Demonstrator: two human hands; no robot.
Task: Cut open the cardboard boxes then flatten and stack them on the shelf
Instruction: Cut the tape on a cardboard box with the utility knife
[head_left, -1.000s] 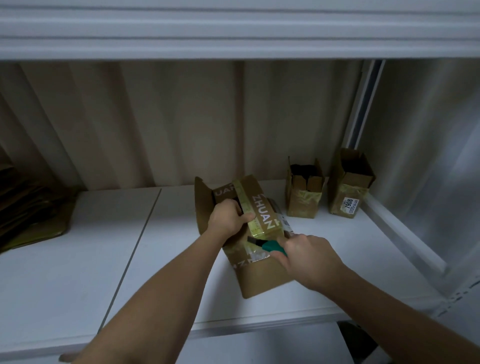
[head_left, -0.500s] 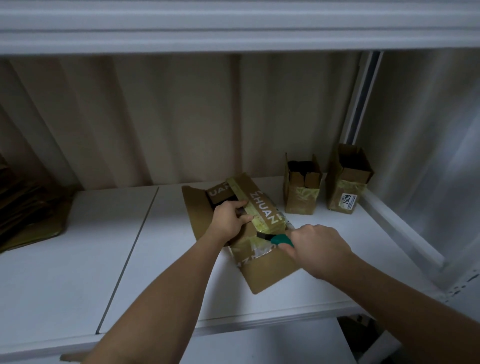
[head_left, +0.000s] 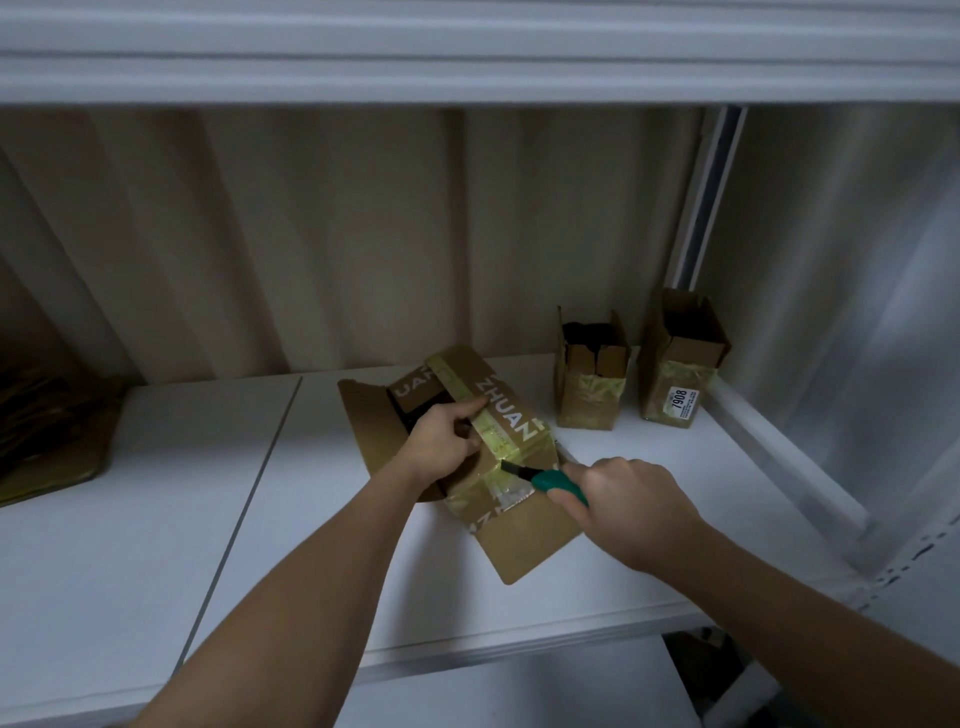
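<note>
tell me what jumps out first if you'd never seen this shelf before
The eye goes to the middle of the white shelf, where the left hand holds down a taped cardboard box lying on its side while the right hand puts a green-handled cutter to its tape. Next come two small open boxes standing upright at the back right, one with a white label, and a dark stack of flattened cardboard at far left.

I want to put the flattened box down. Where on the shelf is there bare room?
The widest free patch on the shelf lies between the flattened pile at far left and the box being cut. A smaller strip lies in front of the two upright boxes. The middle is crowded by both hands.
</note>
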